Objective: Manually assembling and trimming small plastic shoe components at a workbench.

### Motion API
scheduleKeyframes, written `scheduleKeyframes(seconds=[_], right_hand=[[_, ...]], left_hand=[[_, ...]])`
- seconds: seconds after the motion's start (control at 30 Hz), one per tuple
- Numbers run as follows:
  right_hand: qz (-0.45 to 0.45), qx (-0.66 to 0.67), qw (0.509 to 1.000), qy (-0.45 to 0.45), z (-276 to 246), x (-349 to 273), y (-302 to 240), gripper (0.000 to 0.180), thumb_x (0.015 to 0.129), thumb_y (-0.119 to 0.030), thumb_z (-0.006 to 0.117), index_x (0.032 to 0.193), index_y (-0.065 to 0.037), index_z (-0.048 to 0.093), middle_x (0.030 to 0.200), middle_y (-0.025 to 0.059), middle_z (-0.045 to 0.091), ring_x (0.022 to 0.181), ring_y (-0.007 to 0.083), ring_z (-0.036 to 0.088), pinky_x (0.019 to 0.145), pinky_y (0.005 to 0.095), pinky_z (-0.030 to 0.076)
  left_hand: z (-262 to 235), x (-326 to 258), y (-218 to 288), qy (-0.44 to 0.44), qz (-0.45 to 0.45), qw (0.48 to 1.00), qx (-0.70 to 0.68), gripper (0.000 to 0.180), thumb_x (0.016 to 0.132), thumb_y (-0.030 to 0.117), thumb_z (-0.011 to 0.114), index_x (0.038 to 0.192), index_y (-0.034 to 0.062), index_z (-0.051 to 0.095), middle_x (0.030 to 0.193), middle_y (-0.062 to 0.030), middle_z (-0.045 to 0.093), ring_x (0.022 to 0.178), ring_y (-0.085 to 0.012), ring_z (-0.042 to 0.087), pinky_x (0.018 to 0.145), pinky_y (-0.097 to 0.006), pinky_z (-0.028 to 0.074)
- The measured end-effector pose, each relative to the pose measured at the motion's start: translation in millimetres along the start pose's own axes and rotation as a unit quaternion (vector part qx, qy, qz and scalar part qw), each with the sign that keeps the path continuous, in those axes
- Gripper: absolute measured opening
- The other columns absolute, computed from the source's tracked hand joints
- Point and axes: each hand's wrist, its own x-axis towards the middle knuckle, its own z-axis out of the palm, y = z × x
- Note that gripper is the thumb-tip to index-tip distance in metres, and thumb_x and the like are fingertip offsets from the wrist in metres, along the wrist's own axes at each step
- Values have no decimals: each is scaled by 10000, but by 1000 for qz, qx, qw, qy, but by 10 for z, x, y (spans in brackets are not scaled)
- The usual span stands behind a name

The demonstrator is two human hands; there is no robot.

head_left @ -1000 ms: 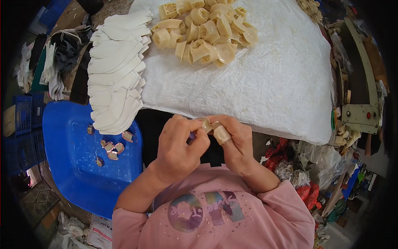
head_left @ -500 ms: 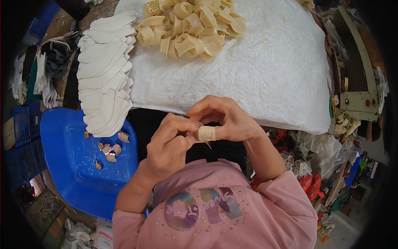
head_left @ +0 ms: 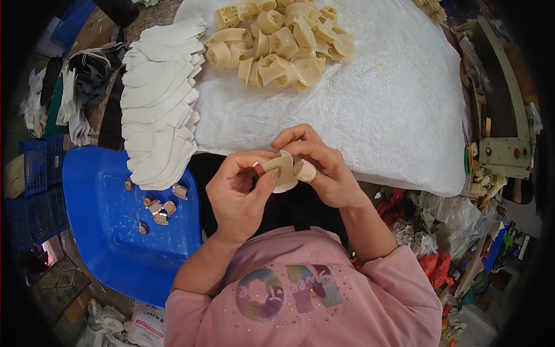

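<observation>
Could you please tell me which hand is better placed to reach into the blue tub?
Probably the left hand: it is nearer the blue tub; the right hand is farther across.

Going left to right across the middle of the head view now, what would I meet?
Blue slatted plastic crates, blue plastic tub, left hand, cream curved piece, right hand, pale green metal panel with red button.

A curved, cream-coloured piece (head_left: 285, 172) is sitting pinched in the left hand (head_left: 234, 191), its broad, pale flared end facing the right hand (head_left: 326, 173) close by. Its narrower part is running leftward between thumb and fingers, partly hidden, a dark red patch showing beside it.
</observation>
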Motion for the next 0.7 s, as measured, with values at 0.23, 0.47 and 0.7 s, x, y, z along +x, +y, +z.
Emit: scheduleKeyframes(seconds=[0.23,0.47,0.7], right_hand=[[-13,-101,989,110,161,29,-38,132,818,-90,576,938,-48,537,949,82,496,909,236,441,819,332,374],[-39,-212,971,106,171,68,-167,105,778,-77,592,864,-49,539,890,98,479,835,244,448,768,316,376],[-28,103,989,105,62,6,-70,314,856,-295,632,995,-22,563,1029,55,477,938,144,458,795,282,388]], left_hand=[[-14,19,-30,-8,-28,1000,8,131,819,3,646,908,-47,564,966,-140,623,851,-112,577,751,-242,483],[80,-22,88,-18,-38,998,55,105,827,30,644,880,-27,574,923,-114,617,840,-109,568,727,-250,482],[-99,102,86,-50,138,951,272,115,770,102,716,802,41,623,1138,-130,470,916,-154,460,781,-295,398]])
